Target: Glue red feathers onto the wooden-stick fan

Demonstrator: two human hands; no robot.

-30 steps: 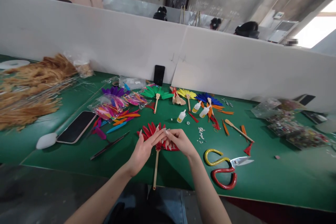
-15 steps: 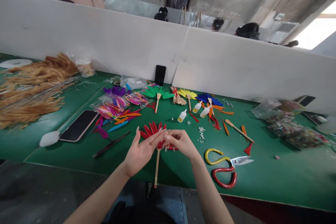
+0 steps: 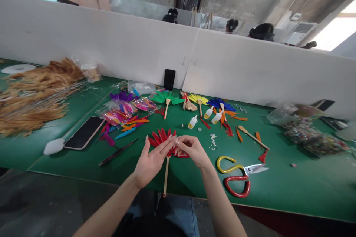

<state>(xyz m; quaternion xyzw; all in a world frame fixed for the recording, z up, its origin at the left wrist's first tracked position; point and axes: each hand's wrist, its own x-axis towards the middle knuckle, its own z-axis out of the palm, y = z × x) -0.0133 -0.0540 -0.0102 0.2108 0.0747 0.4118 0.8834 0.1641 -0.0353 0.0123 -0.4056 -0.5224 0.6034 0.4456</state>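
A red feather fan (image 3: 160,137) lies on the green table, its thin wooden handle pointing at the near edge. Above it, my left hand (image 3: 151,161) is open, palm turned up and fingers stretched out. My right hand (image 3: 193,151) is closed in a pinch at the left fingertips. Whatever sits between those fingertips is too small to make out. Both hands hide the fan's middle and part of its right side. To the right are small white beads (image 3: 213,140) in a loose cluster, and beyond them white glue bottles (image 3: 192,122).
Large scissors (image 3: 241,176) with yellow and red handles lie at right. Tweezers (image 3: 118,152) and a phone (image 3: 84,132) are on the left. Green (image 3: 167,98), yellow (image 3: 198,99) and blue (image 3: 218,104) feather fans stand behind. Bagged beads (image 3: 317,133) sit far right.
The hands keep almost the same pose over the red fan, with the right fingers shifting slightly at the left fingertips. The view has moved a little.
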